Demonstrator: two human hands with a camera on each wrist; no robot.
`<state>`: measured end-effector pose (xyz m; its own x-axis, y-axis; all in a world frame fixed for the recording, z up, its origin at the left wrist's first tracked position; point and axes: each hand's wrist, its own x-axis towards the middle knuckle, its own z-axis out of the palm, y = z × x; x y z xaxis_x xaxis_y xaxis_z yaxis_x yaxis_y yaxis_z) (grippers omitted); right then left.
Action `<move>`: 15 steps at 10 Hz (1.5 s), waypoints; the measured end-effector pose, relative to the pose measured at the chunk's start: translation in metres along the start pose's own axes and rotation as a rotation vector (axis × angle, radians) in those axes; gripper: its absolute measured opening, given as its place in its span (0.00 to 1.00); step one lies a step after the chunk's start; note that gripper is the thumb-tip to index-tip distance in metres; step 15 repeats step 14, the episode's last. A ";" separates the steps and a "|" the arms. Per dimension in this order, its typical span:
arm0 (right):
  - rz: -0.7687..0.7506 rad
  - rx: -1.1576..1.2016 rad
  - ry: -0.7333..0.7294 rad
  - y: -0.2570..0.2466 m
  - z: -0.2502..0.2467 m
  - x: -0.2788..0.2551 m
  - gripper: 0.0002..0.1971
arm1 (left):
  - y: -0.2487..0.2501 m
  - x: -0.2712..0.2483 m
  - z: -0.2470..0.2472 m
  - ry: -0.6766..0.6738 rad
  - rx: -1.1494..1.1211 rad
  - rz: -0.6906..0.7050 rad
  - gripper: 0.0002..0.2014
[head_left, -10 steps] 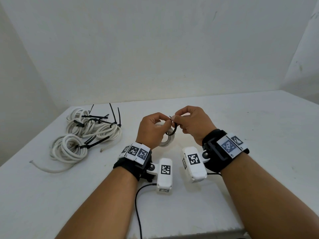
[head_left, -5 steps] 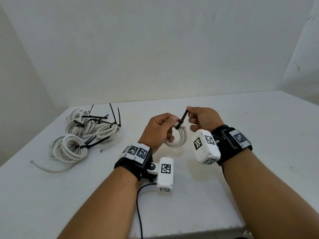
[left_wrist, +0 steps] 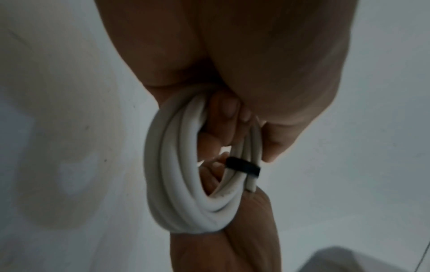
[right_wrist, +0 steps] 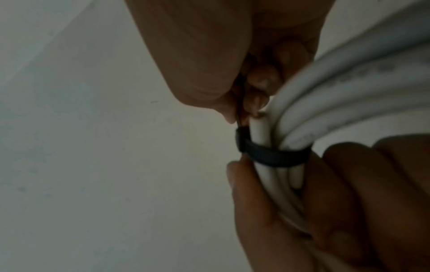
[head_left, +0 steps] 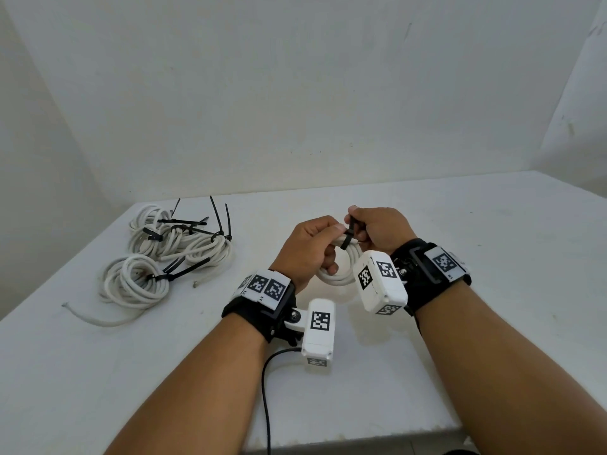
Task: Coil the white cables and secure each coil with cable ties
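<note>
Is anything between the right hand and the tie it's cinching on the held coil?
Nothing visible. The right hand already pinches the black cable tie by its tail, and the band sits directly around the white coil, which the left hand grips.

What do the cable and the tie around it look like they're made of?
Cable: looks like a smooth white plastic or rubber jacket; it bends into tight rounds with a soft sheen. Tie: flat matte black band, probably nylon, cinched around the coil's strands.
</note>
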<state>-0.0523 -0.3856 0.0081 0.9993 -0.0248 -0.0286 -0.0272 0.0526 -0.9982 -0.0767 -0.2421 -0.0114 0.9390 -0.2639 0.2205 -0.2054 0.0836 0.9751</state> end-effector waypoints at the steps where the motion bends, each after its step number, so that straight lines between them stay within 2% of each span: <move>1: 0.044 -0.019 -0.025 0.005 0.001 0.003 0.16 | 0.001 -0.001 -0.004 0.014 -0.116 -0.080 0.13; 2: 0.101 0.013 -0.052 0.003 -0.003 0.003 0.15 | 0.006 -0.001 -0.007 -0.019 -0.148 -0.088 0.16; 3: 0.117 -0.050 -0.089 0.006 -0.010 0.005 0.17 | 0.015 -0.003 -0.016 0.001 0.094 -0.013 0.14; 4: 0.044 -0.535 -0.163 0.004 -0.009 0.003 0.21 | 0.024 -0.009 -0.043 0.186 0.309 0.008 0.10; 5: 0.050 -0.913 -0.254 0.000 -0.001 -0.002 0.37 | 0.036 -0.021 -0.082 0.433 0.599 -0.026 0.09; 6: 0.167 -1.067 -0.333 0.006 0.007 -0.004 0.49 | 0.048 -0.033 -0.122 0.666 0.876 -0.060 0.10; 7: 0.187 -1.246 -0.345 0.011 0.010 -0.004 0.49 | 0.052 -0.037 -0.148 0.791 1.095 -0.117 0.09; 8: 0.168 -1.262 -0.336 0.017 0.010 0.001 0.50 | 0.046 -0.033 -0.164 0.709 1.214 -0.205 0.07; 9: 0.187 -1.254 -0.341 0.030 0.007 0.012 0.59 | 0.034 -0.029 -0.172 0.571 1.294 -0.284 0.05; 10: 0.193 -1.251 -0.339 0.038 0.005 0.015 0.65 | 0.026 -0.027 -0.177 0.505 1.303 -0.320 0.01; 11: 0.186 -1.258 -0.338 0.039 0.005 0.016 0.69 | 0.028 -0.029 -0.180 0.478 1.289 -0.337 0.04; 12: 0.174 -1.283 -0.344 0.040 0.005 0.018 0.74 | 0.033 -0.031 -0.179 0.510 1.292 -0.320 0.08; 13: 0.149 -1.302 -0.327 0.045 0.006 0.017 0.73 | 0.035 -0.039 -0.173 0.594 1.223 -0.241 0.07; 14: 0.128 -1.313 -0.324 0.039 0.006 0.013 0.69 | 0.039 -0.041 -0.157 0.665 1.079 -0.083 0.08; 15: 0.128 -1.313 -0.324 0.039 0.006 0.013 0.69 | 0.039 -0.041 -0.157 0.665 1.079 -0.083 0.08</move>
